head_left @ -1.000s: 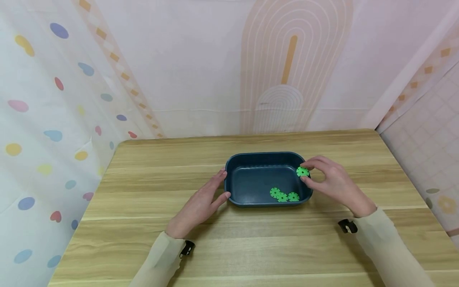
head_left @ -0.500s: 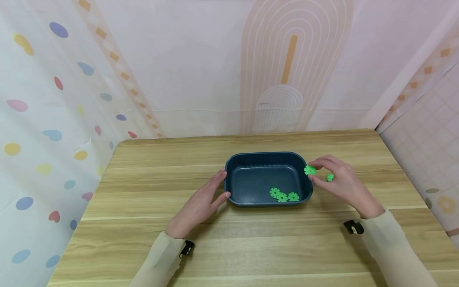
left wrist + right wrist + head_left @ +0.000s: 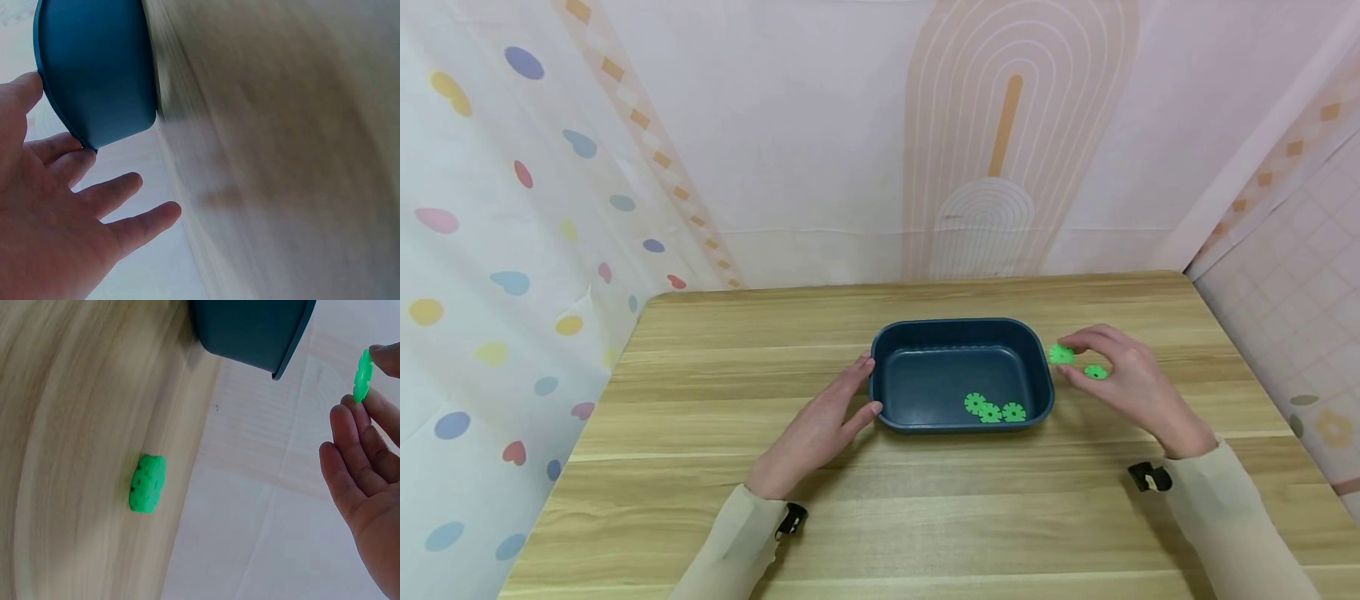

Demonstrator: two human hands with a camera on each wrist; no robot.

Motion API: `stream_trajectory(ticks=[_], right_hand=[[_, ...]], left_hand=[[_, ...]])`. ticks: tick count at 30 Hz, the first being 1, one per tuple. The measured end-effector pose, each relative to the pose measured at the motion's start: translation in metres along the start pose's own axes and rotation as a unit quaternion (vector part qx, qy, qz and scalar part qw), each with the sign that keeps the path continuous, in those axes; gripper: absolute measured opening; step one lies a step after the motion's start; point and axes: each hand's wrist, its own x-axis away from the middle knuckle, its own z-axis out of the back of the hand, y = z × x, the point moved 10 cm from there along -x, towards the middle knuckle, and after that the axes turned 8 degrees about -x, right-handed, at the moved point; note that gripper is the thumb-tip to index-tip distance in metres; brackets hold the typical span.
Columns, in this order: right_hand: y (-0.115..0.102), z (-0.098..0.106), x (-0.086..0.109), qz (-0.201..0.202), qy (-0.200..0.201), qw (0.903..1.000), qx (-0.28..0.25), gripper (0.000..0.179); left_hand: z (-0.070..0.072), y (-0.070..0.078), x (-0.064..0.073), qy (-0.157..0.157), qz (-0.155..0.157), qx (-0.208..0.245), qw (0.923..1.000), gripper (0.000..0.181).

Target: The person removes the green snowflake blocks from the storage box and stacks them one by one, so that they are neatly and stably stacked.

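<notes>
A dark blue rectangular tray (image 3: 932, 375) rests on the table, with three green notched plastic discs (image 3: 1013, 412) near its front right corner. My left hand (image 3: 812, 429) touches the tray's left end with its thumb and fingertips at the rim, the other fingers spread below in the left wrist view. Beyond the right end, my right hand (image 3: 1123, 383) pinches one green notched disc (image 3: 1062, 354) on edge between thumb and fingertips, above the table. Under that hand more green discs (image 3: 1095, 372) lie on the table, looking like a small stack (image 3: 147, 484) in the right wrist view.
The wooden table (image 3: 925, 517) ends at the back against a patterned curtain (image 3: 820, 150). More curtain hangs along the left side and the right side. A black band fitting (image 3: 1150, 477) sits at the right wrist, and a similar one (image 3: 792, 518) at the left.
My right hand has moved right with the pinched disc, from over the tray's right end to just outside it. Discs on the table beneath that hand have come into view. The left hand stays put.
</notes>
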Motion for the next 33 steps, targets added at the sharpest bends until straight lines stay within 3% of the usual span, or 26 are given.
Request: stream_trajectory(ticks=[33], right_hand=[[0.029,0.017,0.016,-0.054,-0.011,0.9982,0.022,0.032]], left_hand=[[0.002,0.002,0.000,0.011,-0.008,-0.003,0.9999,0.068]])
